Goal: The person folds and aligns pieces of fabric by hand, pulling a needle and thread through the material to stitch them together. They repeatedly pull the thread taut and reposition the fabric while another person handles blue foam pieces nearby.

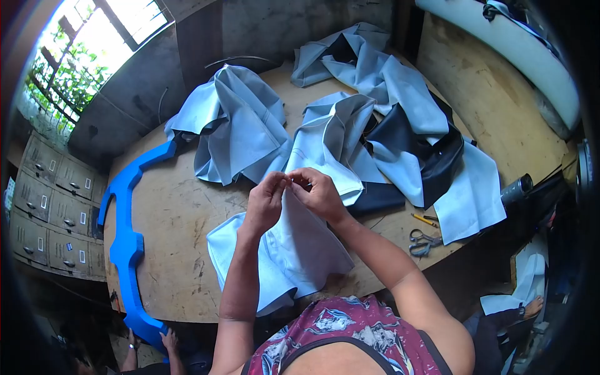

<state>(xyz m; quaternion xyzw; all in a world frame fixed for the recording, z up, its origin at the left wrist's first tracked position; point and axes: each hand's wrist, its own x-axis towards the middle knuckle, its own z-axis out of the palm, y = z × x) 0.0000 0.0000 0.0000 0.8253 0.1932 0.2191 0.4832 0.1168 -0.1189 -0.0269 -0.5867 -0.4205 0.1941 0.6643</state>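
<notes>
Wooden worktop [169, 250], barred window [119, 37] beyond. Pale fabric piece [303, 240] hangs from both hands, its lower folds on the worktop's near side. Left hand [269, 199] and right hand [321, 195] close together, fingers of each closed on its top edge; exact grip seems a pinch, though fingertips partly hide it. Best handling: small, level pinches, layers flush, light even tension, weight supported below. Scissors [424, 242] lie to the right, apart.

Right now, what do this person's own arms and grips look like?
Left grip and right grip are ungloved, with no watch or bracelet visible. Left arm and right arm are bare; the maroon top is sleeveless, with pale-blue figures and dark edging.
</notes>
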